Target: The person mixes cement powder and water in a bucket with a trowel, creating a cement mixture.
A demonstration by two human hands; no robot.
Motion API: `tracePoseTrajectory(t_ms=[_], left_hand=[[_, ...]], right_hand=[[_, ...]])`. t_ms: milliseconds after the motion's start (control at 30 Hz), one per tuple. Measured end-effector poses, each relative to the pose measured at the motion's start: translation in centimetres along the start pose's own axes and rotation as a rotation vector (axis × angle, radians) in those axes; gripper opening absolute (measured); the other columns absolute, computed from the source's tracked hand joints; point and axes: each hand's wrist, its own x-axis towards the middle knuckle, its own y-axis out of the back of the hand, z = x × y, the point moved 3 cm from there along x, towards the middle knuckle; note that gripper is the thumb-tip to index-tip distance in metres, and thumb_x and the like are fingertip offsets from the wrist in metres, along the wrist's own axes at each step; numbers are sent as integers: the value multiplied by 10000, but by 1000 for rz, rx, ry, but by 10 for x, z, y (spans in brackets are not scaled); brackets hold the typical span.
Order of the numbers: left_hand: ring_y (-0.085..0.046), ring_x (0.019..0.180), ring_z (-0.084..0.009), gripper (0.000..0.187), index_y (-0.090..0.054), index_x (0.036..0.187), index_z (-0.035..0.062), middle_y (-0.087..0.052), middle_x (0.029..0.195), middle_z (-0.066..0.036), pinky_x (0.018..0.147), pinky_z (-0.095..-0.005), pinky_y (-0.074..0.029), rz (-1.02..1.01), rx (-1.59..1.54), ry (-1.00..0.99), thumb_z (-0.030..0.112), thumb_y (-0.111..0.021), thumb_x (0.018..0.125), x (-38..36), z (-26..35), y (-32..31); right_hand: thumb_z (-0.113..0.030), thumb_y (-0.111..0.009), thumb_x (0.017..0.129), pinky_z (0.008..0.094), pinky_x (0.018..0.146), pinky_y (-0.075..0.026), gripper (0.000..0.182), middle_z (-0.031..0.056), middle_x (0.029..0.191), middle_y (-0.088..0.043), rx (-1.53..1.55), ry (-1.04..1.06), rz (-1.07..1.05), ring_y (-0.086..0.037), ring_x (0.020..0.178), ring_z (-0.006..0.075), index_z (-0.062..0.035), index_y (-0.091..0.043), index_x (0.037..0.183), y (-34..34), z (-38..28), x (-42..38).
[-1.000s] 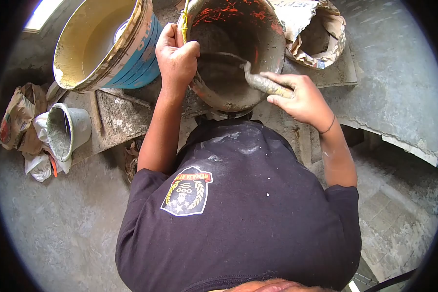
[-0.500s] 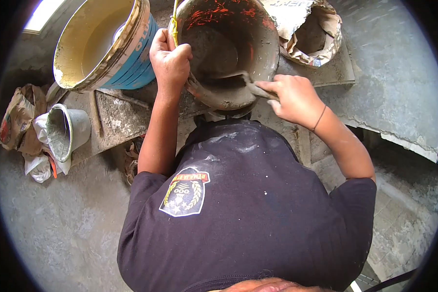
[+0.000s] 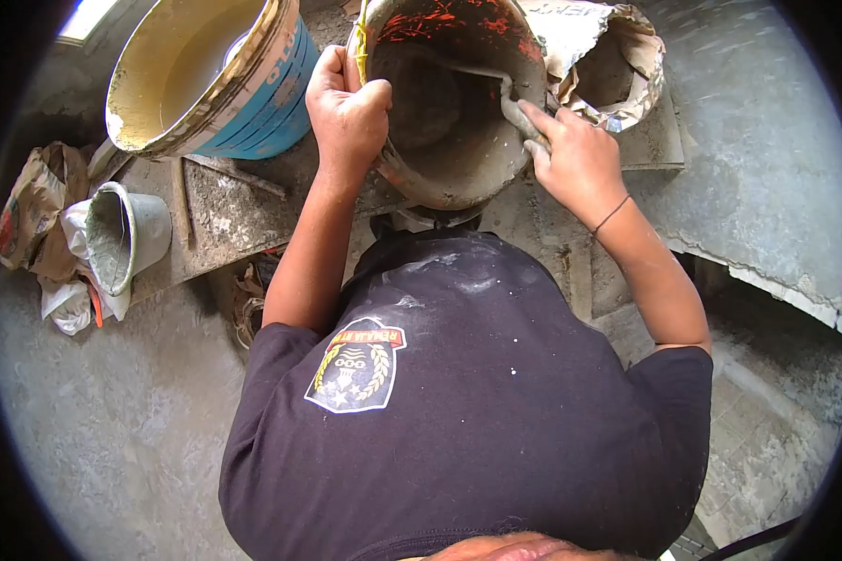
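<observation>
A dark, mortar-smeared bucket (image 3: 496, 178) with reddish marks on its inner wall tilts with its mouth toward me. My left hand (image 3: 348, 110) is closed on its left rim, beside a yellow cord (image 3: 361, 47). In my right hand (image 3: 575, 154), at the right rim, is the handle of a trowel (image 3: 516, 117). The trowel's blade reaches into the bucket near the far inner wall and is partly lost in shadow. Some wet grey material seems to lie in the bottom, though it is dark there.
A large blue and white bucket (image 3: 267, 107) holding murky water stands at the left. Farther left are a small grey pail (image 3: 148, 229) and crumpled bags (image 3: 33, 210). An open paper cement sack (image 3: 641, 70) is right of the dark bucket, near a concrete ledge (image 3: 758, 187).
My right hand and the trowel have moved up and slightly right along the rim. The bucket and my left hand have shifted a little to the right.
</observation>
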Motion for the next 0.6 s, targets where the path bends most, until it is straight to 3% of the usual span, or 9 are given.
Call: tracePoseTrajectory(t_ms=[167, 267, 400, 500, 600], left_hand=[[-370, 567, -33, 147, -470, 800, 33, -430, 683, 46, 498, -207, -349, 8, -22, -41, -39, -540, 693, 3, -4, -1], [-406, 592, -56, 145, -485, 782, 52, -459, 696, 32, 533, -208, -368, 13, -9, -17, -39, -544, 687, 2, -2, 0], [-400, 589, -57, 144, -480, 772, 56, -449, 685, 35, 531, -208, -363, 20, 31, -13, -39, -543, 685, 2, -1, 2], [-361, 572, -29, 138, -471, 795, 35, -419, 685, 51, 495, -205, -328, 3, 8, -44, -29, -541, 694, 2, -2, -1], [-352, 569, -27, 140, -470, 793, 38, -416, 683, 53, 493, -203, -321, 0, -6, -54, -30, -540, 692, 0, -3, -2]], right_hand=[[-169, -645, 803, 448, 700, -564, 451, 160, 886, -655, -7, -20, 26, -681, 773, 346, -172, -627, 1254, -10, -4, 6], [-115, -602, 786, 460, 707, -558, 419, 171, 829, -660, 8, -9, -73, -678, 773, 352, -125, -652, 1202, -13, -12, -3], [-157, -646, 791, 456, 743, -541, 434, 166, 852, -658, 100, -5, -223, -666, 803, 354, -146, -652, 1224, -3, -12, -16], [-159, -669, 794, 400, 790, -535, 423, 204, 922, -689, 234, -16, -337, -685, 868, 330, -114, -663, 1214, 2, -10, -19], [-178, -728, 788, 322, 811, -504, 500, 226, 1046, -686, 732, -130, -487, -697, 906, 250, -88, -624, 1269, -5, 4, -13]])
